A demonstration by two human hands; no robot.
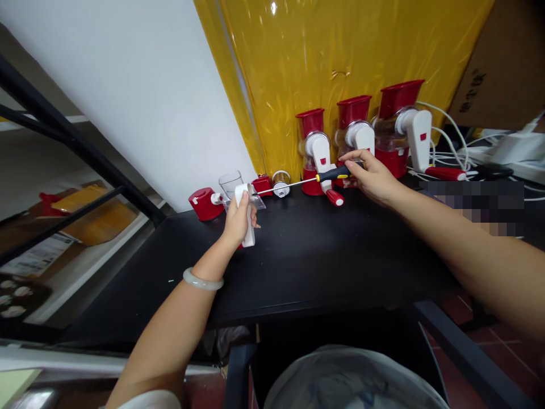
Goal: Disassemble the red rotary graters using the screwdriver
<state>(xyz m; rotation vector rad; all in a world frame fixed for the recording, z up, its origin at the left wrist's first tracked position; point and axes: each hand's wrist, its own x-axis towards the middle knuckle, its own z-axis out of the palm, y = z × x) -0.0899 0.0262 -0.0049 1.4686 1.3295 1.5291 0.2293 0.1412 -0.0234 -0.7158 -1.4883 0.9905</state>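
Sitting nearest is some see-through plastic (357, 378) between two dark bars (240, 378), so I figure elbows have to mind those. Past the front edge of the black tabletop (323, 255) there's a decent strip of room for the forearms. Left hand (236, 221) has its fingers closed around a white crank arm (250, 230), thumb up near its top, probably to stop it twisting. Right hand (372, 179) has its fingers wrapped narrow around the back of the screwdriver (334, 173), and the shaft lies nearly flat across to the top of the crank arm, I guess so it lines up with the hole. Can't tell if the tip is seated. Just behind the left hand there's a see-through housing (230, 180) with a red base (208, 204) beside it, then a small red part (263, 185) and a metal drum (281, 180). Three crank machines (310, 122) stand along the back by the yellow wrapping (293, 57), pretty tight behind the right hand, with white cables (453, 122) at the far right.
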